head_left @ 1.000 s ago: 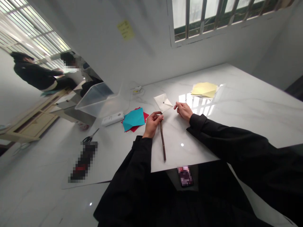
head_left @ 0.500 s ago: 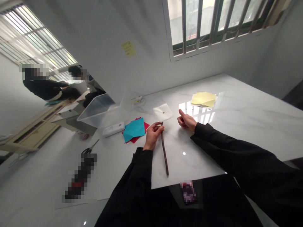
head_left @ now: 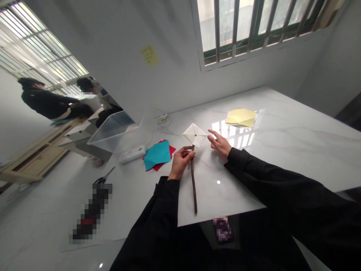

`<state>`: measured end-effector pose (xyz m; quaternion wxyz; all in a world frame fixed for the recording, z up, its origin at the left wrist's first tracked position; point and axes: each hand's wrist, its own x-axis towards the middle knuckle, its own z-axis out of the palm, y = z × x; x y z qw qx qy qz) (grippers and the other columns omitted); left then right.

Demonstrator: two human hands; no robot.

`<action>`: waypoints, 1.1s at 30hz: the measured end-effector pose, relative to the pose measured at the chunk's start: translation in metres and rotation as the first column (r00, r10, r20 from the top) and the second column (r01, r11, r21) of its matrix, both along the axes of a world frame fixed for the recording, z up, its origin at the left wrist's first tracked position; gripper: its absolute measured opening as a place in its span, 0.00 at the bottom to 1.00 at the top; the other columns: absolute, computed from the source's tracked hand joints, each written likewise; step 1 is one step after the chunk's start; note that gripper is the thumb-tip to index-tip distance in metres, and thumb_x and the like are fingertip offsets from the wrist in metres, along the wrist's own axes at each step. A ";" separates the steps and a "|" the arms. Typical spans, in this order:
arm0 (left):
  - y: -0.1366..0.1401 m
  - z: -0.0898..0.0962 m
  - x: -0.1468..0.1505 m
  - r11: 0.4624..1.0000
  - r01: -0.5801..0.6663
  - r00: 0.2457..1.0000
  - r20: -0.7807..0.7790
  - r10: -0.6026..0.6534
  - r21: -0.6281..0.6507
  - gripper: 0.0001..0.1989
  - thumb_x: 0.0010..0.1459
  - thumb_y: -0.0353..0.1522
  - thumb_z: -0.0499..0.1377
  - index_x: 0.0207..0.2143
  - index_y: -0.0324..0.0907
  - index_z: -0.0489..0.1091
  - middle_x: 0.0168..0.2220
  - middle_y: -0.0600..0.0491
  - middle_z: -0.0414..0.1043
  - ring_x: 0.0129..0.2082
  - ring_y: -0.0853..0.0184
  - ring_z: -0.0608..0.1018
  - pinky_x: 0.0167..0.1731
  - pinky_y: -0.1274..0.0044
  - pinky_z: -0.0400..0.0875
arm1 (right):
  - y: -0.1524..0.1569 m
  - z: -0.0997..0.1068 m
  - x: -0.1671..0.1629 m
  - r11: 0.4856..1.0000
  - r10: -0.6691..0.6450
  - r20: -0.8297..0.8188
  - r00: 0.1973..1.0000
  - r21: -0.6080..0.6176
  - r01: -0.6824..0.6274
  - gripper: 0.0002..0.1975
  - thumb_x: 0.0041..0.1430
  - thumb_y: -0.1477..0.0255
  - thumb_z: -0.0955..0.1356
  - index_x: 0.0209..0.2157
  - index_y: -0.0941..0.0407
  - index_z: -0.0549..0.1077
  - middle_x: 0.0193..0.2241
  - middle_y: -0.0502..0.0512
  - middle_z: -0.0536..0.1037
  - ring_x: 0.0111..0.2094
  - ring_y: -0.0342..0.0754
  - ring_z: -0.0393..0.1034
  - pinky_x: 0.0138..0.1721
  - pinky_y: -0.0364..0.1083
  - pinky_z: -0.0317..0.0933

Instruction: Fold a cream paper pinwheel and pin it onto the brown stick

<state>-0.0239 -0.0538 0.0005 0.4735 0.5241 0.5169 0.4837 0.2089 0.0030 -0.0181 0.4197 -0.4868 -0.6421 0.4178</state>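
Observation:
My left hand [head_left: 181,162] is closed around the upper part of a thin brown stick [head_left: 193,188]. At the top of the stick sits a cream paper pinwheel [head_left: 195,132], a folded square with a small dark pin at its middle. The stick's lower end points toward the table's near edge. Just right of the pinwheel, my right hand [head_left: 220,145] has its fingers apart and holds nothing. Its fingertips come close to the paper's right corner; whether they touch it I cannot tell.
Blue and red paper sheets [head_left: 157,155] lie left of my left hand, beside a white device [head_left: 133,154] and a clear plastic bin [head_left: 109,131]. Scissors [head_left: 103,178] lie further left. Yellow paper sheets [head_left: 240,117] are at the back right. Two people sit at the far left.
My right hand's curled fingers have opened and moved slightly left, toward the pinwheel. The pinwheel's paper has turned on its pin. My left hand still grips the stick.

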 end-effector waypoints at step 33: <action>0.004 -0.006 0.002 0.996 -0.081 0.988 0.135 0.077 0.030 0.26 0.46 0.44 0.77 0.45 0.41 0.80 0.29 0.53 0.79 0.31 0.69 0.80 0.31 0.79 0.68 | 0.007 0.004 0.011 0.957 0.267 0.071 0.961 -0.140 -0.255 0.32 0.69 0.46 0.65 0.33 0.61 0.85 0.17 0.48 0.69 0.21 0.41 0.59 0.29 0.44 0.55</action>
